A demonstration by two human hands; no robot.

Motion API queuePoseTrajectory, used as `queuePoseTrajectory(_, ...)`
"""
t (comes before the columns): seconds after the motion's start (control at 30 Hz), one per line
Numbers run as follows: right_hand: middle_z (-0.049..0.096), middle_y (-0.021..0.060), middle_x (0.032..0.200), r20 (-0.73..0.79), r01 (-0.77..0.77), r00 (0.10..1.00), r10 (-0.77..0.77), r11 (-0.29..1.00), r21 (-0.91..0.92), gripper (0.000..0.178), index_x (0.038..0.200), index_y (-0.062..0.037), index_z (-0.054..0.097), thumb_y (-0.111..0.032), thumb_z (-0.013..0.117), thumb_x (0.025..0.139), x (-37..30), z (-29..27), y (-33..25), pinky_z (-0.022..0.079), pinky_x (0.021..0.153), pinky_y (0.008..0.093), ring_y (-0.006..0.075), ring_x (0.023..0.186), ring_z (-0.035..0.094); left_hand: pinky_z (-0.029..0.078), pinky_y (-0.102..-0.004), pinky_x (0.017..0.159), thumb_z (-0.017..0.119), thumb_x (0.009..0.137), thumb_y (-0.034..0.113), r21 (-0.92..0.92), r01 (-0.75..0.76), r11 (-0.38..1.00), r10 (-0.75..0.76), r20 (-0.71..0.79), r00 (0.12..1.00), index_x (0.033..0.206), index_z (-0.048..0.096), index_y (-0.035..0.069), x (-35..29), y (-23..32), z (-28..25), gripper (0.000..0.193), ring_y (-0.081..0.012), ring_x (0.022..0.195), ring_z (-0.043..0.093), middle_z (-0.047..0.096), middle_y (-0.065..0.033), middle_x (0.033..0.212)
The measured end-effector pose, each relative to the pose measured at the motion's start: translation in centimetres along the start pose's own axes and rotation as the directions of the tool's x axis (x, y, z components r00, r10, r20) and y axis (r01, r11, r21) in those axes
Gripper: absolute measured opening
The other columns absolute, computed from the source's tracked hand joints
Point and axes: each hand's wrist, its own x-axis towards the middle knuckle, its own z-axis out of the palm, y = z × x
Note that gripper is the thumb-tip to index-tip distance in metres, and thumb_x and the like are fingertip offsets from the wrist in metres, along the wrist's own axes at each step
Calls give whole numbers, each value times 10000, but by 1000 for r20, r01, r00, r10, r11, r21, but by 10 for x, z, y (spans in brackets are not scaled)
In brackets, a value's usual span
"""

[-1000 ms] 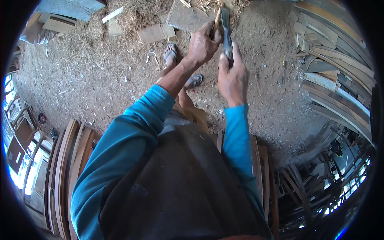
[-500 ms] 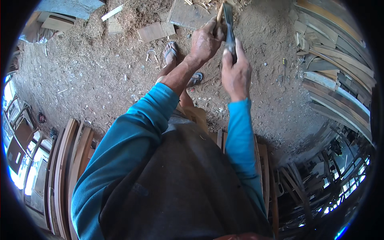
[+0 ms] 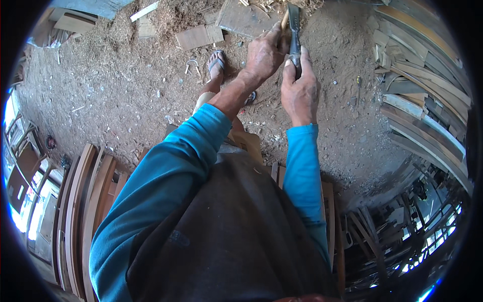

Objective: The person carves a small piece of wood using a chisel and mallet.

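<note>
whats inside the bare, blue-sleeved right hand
The bare right hand holds the dark handle of a long grey metal tool. Part of the handle shows between thumb and forefinger; whatever lies deeper in the grip is covered.

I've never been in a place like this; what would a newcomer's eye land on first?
Probably the bright blue sleeves, reaching up the middle of the picture. At their ends, near the top, the left hand holds a thin wood stick beside the dark metal tool gripped in the right hand. Next come the curved-looking boards piled along the right edge.
</note>
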Motion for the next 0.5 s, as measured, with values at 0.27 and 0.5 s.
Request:
queuePoseTrajectory(0.27,684,354,1195,42,39,998,-40,999,14,581,1551,25,406,-225,536,1043,-55,0,-6,569,881,525,489,1094,693,563,-520,778,655,951,150,31,-84,996,80,106,991,1276,654,86,-2,-8,-7,331,-438,932,705,710,-233,1010)
queuePoseTrajectory(0.5,692,350,1171,41,-17,999,18,1000,-17,571,1535,34,415,-231,543,1045,-3,2,-14,563,870,547,503,1068,692,579,-511,747,667,1000,227,25,-2,1000,0,57,998,1410,612,104,-1,2,-5,432,-409,890,726,726,-193,996)
